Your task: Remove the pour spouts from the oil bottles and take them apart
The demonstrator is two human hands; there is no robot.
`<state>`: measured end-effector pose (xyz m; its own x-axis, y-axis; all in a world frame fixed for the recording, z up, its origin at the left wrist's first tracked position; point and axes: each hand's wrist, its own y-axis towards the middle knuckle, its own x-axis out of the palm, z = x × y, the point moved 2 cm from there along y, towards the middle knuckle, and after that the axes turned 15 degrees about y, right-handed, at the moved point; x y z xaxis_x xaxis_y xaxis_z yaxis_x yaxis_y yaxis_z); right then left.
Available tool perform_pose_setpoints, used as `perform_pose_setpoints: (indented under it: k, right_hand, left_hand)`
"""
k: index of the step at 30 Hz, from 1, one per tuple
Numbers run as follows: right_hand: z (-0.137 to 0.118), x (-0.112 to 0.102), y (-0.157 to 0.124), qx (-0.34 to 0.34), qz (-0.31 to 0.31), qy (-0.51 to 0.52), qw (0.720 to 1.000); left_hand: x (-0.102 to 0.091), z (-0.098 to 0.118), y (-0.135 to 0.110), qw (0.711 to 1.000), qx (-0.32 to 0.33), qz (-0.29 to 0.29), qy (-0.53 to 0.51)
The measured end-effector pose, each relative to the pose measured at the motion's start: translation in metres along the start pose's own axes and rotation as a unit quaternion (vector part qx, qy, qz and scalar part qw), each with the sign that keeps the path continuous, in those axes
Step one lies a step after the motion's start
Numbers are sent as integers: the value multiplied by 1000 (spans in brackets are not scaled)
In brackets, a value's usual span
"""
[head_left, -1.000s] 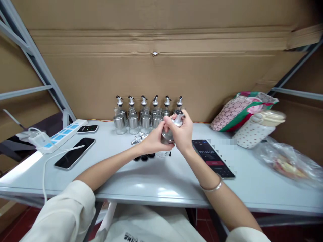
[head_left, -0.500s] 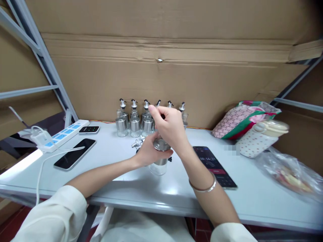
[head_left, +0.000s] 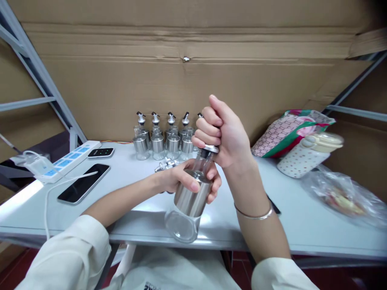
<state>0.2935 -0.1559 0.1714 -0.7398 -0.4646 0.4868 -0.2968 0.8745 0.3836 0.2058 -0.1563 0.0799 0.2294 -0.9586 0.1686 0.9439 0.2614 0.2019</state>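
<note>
1. Wearing pale sleeves, folded up on both arms, closest to the cam.
2. Holding a glass bottle w/ steel band, tilted, base pointing back toward the body, seen over the front edge of a light table.
3. Gripping said bottle w/ left hand, thumb on the near side, fingers curled round to the other, abt at the top of the band.
4. Clenching right hand in a tight fist round the pourer, w/ just the silver collar + a bit of black showing below, at the bottle's mouth. Can't tell exact finger placement on the hidden bit.
5. Wearing a silver bracelet on the right arm, mostly blocking view of a dark phone.
6. Off left, another phone w/ white cable; far right, a clear plastic bag.
7. Just past left wrist, loose silver parts, piled up.
8. Further back: power strip, small black gadget, dotted tumbler, pink patterned bag.
9. At the back, bare-necked bottles in front of pourer-topped ones, approx in rows.
10. Behind everything, cardboard.
</note>
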Motion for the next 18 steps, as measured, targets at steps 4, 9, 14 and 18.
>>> perform_pose_setpoints:
  k: [4,9,14,18]
  right_hand:
    - [3,-4,2,-33,5,27,999]
    - [11,-15,9,-105,35,68,992]
    - [11,-17,10,-100,50,52,992]
    - [12,-16,12,-7,23,12,1000]
  left_hand:
    - [1,0,1,1000,26,11,-5]
    - [0,-4,0,993,31,109,-17]
    - [-10,7,-4,990,25,100,98]
    - [-21,24,-12,927,-23,97,363]
